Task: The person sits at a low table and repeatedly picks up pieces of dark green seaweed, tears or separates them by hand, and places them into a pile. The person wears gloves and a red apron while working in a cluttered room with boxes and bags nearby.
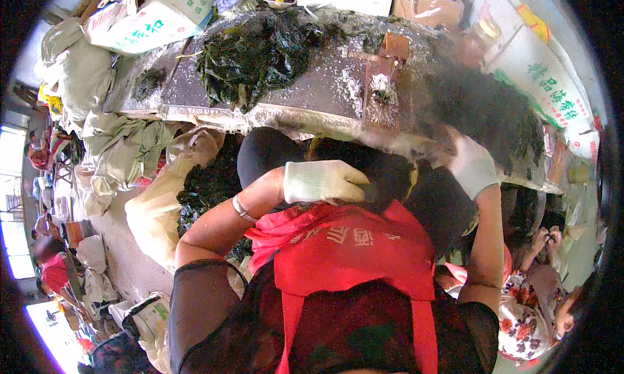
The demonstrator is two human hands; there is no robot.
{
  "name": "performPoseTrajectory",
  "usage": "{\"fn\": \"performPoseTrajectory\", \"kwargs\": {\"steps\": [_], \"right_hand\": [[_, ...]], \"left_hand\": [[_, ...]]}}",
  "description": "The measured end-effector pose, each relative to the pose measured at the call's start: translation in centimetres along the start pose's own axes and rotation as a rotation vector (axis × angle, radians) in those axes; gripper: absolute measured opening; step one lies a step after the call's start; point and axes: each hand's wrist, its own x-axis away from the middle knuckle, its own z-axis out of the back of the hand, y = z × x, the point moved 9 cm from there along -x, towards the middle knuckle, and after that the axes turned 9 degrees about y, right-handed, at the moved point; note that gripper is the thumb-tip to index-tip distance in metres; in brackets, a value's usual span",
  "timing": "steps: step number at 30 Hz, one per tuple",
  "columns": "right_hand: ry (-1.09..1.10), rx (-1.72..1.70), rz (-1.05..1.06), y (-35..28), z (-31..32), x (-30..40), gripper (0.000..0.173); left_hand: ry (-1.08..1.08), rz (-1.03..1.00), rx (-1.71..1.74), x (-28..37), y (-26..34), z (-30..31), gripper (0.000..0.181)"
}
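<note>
My left hand, in a cream knit glove, is over my lap just above the red apron. Its fingers are bent, and whether they hold anything is unclear. At the table's front edge, my gloved right hand is beside a dark heap of what looks like seaweed pieces; its fingertips are blurred. A pile of dark green seaweed strips, likely kelp, lies on the worn table at the left. Between the heaps, a reddish-brown block stands on a brown board with white grains on it.
Printed cartons and a lidded jar stand along the table's far side. Cloth sacks are at the left, and an open sack of dark seaweed is beside my left arm. Other people sit at the far left and lower right.
</note>
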Motion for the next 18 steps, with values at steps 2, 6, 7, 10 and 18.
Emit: {"fn": "performPoseTrajectory", "kwargs": {"steps": [2, 6, 7, 10, 18], "right_hand": [[0.062, -0.447, 0.387, -7.2, 1.3, 0.4, 0.056], [-0.538, -1.055, 0.583, -15.2, -3.4, 3.3, 0.055], [-0.759, -0.895, 0.491, -14.3, -5.2, 4.3, 0.046], [-1.090, -0.530, 0.241, -10.3, -6.0, 7.0, 0.031], [-0.529, -1.110, -0.150, -4.7, -6.7, 4.4, 0.019]], "left_hand": [[-0.097, -0.020, 0.007, -0.4, 0.4, -1.6, 0.028], [-0.276, 0.178, -0.060, -1.5, 0.9, -1.9, 0.029], [-0.326, 0.255, -0.102, -2.0, 2.1, -1.0, 0.028], [-0.252, 0.444, -0.031, 0.1, 1.0, 1.4, 0.030], [0.126, 0.455, -0.063, 1.3, 0.1, 1.5, 0.034]]}}
